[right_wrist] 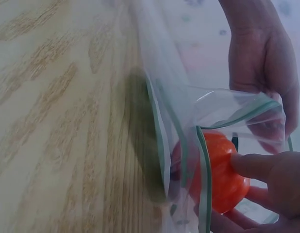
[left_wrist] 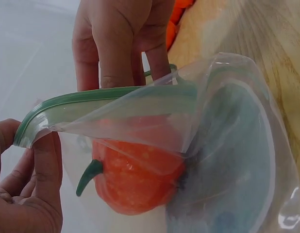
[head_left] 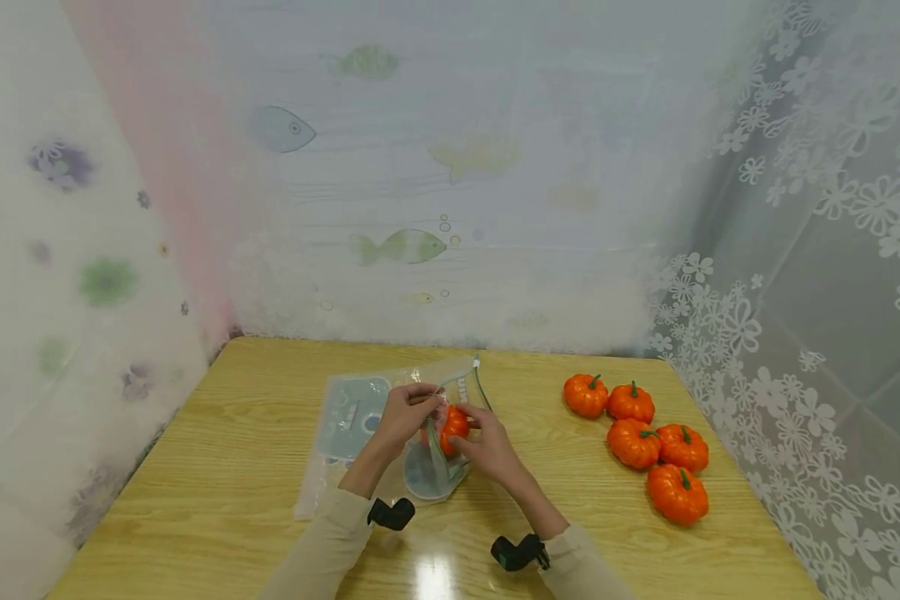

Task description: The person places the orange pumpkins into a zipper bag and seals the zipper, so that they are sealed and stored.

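Observation:
A clear zip bag (head_left: 437,475) with a green seal stands at the middle of the table, its mouth spread. My left hand (head_left: 405,417) pinches the bag's edge by the green strip (left_wrist: 41,109). Within the mouth sits a small orange pumpkin (head_left: 453,429) with a green stem, seen through the film in the left wrist view. My right hand (head_left: 489,446) grips this pumpkin, thumb on its side in the right wrist view and other fingers partly hidden below it. A pale blue-grey panel (left_wrist: 227,160) shows on the bag.
To the right on the wooden table (head_left: 210,483) lie several more orange pumpkins (head_left: 633,443). Flat clear bags with a pale blue-grey print (head_left: 351,417) lie left of the hands. Patterned curtains (head_left: 450,167) hang behind and at both sides.

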Available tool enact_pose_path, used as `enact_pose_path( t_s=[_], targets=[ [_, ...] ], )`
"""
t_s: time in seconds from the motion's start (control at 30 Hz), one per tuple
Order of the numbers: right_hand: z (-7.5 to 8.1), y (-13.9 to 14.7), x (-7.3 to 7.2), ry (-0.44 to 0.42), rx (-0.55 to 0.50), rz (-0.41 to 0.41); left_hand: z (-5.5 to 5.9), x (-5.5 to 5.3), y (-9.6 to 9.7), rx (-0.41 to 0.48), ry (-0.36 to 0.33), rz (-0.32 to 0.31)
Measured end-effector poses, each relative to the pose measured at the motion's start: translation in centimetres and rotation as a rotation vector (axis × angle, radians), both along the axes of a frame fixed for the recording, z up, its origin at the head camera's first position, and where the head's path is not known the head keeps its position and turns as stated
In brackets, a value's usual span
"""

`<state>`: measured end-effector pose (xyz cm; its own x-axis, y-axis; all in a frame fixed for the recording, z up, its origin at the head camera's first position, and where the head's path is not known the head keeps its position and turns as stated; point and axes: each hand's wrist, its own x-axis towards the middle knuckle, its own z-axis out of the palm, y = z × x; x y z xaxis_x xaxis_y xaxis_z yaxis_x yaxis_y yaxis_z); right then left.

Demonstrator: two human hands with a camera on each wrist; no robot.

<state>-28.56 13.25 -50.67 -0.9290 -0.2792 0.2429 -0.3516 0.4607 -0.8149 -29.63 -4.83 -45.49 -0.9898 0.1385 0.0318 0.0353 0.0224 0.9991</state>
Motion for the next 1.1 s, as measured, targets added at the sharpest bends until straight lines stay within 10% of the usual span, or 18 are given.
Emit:
enact_pose_path(
  t_s=[0.23,0.5,1.1],
  targets=[
    [-0.1,-0.4,-0.6,0.004,0.004,0.066,0.1,-0.3,0.0,-0.023,-0.004,0.004],
    [0.0,-0.6,-1.2,-0.052,0.006,0.164,-2.5,-2.3,-0.3,-0.001,-0.014,0.019],
    [2.5,2.0,2.0,-0.091,-0.020,-0.019,-2.8,-2.2,-0.4,0.050,-0.032,0.007]
  ],
)
